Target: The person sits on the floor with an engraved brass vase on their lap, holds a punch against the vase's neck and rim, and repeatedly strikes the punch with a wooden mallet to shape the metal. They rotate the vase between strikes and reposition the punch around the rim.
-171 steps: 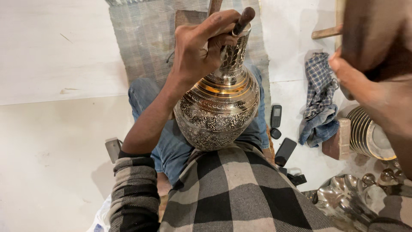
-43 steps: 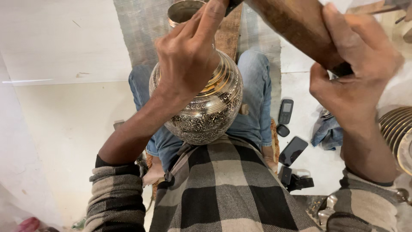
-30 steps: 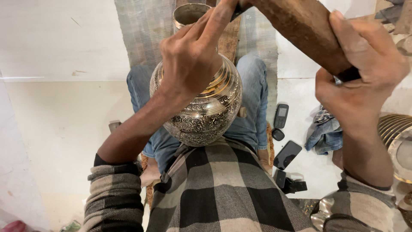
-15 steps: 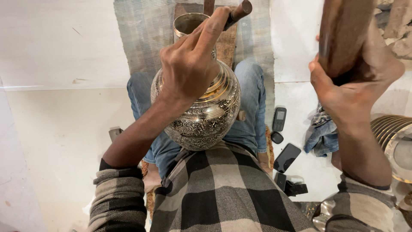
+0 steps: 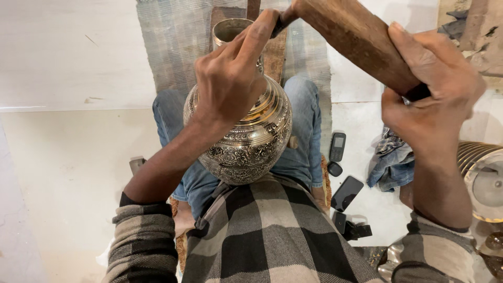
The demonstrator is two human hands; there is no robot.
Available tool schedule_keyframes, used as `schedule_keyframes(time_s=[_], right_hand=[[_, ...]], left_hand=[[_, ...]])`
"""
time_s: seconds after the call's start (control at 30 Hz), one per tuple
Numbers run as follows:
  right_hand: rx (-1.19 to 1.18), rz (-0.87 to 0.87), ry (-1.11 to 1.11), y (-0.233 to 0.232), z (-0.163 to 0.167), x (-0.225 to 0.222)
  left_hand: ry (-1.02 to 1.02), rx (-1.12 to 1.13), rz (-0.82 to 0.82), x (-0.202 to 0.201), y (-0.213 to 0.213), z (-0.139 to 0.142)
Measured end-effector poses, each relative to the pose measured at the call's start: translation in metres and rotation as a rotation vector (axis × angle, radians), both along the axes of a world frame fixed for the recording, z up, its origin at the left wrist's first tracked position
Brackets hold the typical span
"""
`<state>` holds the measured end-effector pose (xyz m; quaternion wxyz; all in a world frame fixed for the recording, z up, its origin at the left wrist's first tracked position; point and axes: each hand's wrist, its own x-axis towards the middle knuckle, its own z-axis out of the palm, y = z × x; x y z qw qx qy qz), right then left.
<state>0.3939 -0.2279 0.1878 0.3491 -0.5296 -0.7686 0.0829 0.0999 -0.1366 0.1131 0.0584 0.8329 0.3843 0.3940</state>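
A large engraved metal vase [image 5: 243, 141] rests in the person's lap, leaning against the blue jeans [image 5: 306, 131] and the checked shirt [image 5: 272, 236], its open mouth pointing away from the body. The left hand [image 5: 230, 84] lies over the vase's neck and shoulder, fingers [image 5: 257, 39] stretched forward and pinched around a thin dark tool [image 5: 280, 23] held at the rim; the tool's tip is hidden behind the fingers. The right hand [image 5: 432, 99] is wrapped tight around the lower end of a thick wooden mallet [image 5: 356, 39], which slants up and to the left so that its far end sits just beside the tool's head, above the vase's mouth. Whether wood and tool touch cannot be told.

On the white floor [image 5: 68, 157] to the person's right lie a small keypad phone [image 5: 338, 147], a dark smartphone [image 5: 347, 193] and a crumpled blue cloth [image 5: 390, 165]. A stack of shiny metal plates [image 5: 484, 178] sits at the right edge. A striped mat [image 5: 173, 42] with a wooden plank [image 5: 275, 55] on it stretches out beyond the knees.
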Motion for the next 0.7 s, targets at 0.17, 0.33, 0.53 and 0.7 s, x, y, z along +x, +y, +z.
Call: schedule_keyframes(time_s=[0.17,0.33,0.53,0.7], right_hand=[[0.016,-0.012,0.038,-0.003,0.0,-0.002],[0.006,-0.067,0.196,-0.006,-0.009,-0.005],[0.029,-0.088,0.214,-0.003,-0.017,-0.002],[-0.004,-0.076,0.197,-0.009,-0.01,-0.001]], left_hand=[[0.018,-0.006,-0.041,0.0,0.005,-0.002],[-0.041,0.043,-0.017,0.002,0.003,-0.001],[0.01,-0.01,-0.071,-0.003,0.006,0.004],[-0.042,0.001,-0.033,-0.004,0.004,0.003]])
